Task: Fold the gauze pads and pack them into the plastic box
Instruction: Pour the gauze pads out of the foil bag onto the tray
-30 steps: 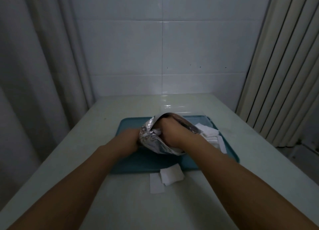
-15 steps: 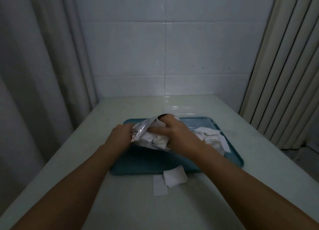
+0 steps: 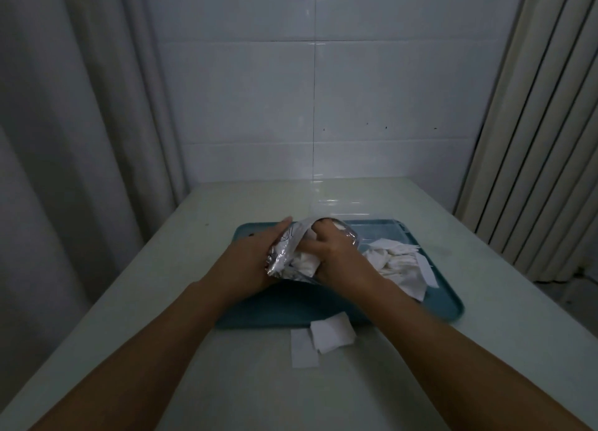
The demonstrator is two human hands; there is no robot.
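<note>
Right now we've got both hands on the silver foil pouch, held over the middle of the teal tray. Its long axis runs near-to-far w/ a slight tilt to the right; the open mouth points far and up, the crimped bottom end sits near us. Our left hand lies along the pouch's left side, fingers fairly straight, pressing the foil; we can't tell if the thumb hooks round it. Our right hand has fingers curled, gripping a wad of white gauze at the pouch's right side, thumb laid over the wad.

Loose gauze pads are heaped on the tray's right half, just right of our right wrist, a few strips trailing toward the right rim. Two flat pads lie on the pale table just near of the tray's near edge, overlapping; the right one touches the rim.

Hard to make out: how much gauze is inside the pouch, since foil and our right hand cover it. Something clear and glossy shows behind the right hand, poss. the plastic box, but light's too dim to say. Tray's near-left part is hidden by our forearms. Curtains hang left and right, tiled wall at the far side.
</note>
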